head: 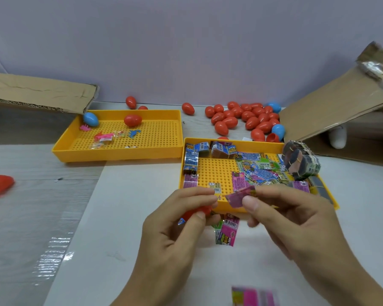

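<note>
My left hand (181, 219) grips a red plastic egg piece (197, 212) between thumb and fingers, just in front of the near yellow tray (252, 143). My right hand (281, 215) pinches a small folded pink printed leaflet (238, 196) over that tray's front edge. Another pink printed leaflet (227, 231) lies on the white table below the two hands. The near tray holds several printed leaflets (259, 171) and small folded packs (191, 159).
A second yellow tray (119, 155) at left holds a blue egg (91, 119), a red egg (132, 120) and small toy parts (104, 138). Many red eggs (241, 118) lie behind the trays. Cardboard flaps (332, 111) stand on both sides. A banded bundle (301, 162) sits on the near tray's right rim.
</note>
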`<state>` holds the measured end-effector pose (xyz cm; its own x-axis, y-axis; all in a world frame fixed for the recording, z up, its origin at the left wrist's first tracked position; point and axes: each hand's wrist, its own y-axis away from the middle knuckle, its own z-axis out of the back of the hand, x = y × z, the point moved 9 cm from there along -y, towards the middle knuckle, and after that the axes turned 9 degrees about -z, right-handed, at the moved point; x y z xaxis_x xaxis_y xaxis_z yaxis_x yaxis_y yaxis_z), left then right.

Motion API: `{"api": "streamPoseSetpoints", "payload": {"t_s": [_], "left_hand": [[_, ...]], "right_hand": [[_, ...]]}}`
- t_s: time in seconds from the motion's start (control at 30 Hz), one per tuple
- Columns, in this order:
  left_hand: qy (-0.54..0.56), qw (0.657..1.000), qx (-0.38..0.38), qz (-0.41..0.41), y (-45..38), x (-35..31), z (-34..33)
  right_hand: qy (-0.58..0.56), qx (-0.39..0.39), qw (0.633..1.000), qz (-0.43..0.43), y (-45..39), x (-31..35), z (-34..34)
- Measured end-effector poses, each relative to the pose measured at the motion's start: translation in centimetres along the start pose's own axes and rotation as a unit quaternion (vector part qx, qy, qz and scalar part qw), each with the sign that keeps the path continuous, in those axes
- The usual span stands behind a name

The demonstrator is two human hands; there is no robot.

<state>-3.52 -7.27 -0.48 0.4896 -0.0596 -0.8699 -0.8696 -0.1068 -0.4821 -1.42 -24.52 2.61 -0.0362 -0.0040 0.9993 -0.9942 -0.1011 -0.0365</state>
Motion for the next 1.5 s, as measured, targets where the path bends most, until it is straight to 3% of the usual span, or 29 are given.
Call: {"api": "streamPoseSetpoints", "payload": {"t_s": [0.17, 0.6, 0.87, 1.03, 1.2, 1.37, 1.5], "left_hand": [[-0.011, 1.000, 0.021, 0.005, 0.0, -0.3, -0.4], [-0.048, 0.998, 0.019, -0.019, -0.4, -0.4, -0.3], [0.002, 1.000, 0.010, 0.014, -0.2, 0.0, 0.0], [0.075, 0.993, 0.023, 0.083, -0.2, 1.1, -0.3], [0.034, 0.996, 0.053, 0.057, -0.2, 0.5, -0.8], [0.035, 0.997, 0.051, 0.048, -0.2, 0.3, -0.8], [0.059, 0.994, 0.047, 0.075, -0.1, 0.7, -0.8]], "right_hand": [[0.053, 0.084, 0.995, -0.028, 0.3, -0.4, -1.8], [0.065, 0.127, 0.989, -0.036, 0.6, -1.1, -3.1], [0.051, 0.070, 0.996, -0.026, 0.5, -0.6, -2.0], [0.065, 0.088, 0.994, -0.005, 0.4, -0.3, -1.7], [0.051, 0.090, 0.994, -0.018, 0.5, -0.9, -1.8], [0.027, 0.142, 0.989, -0.027, 0.8, -0.7, -2.7], [0.051, 0.128, 0.990, -0.031, 0.7, -0.9, -2.5]]}}
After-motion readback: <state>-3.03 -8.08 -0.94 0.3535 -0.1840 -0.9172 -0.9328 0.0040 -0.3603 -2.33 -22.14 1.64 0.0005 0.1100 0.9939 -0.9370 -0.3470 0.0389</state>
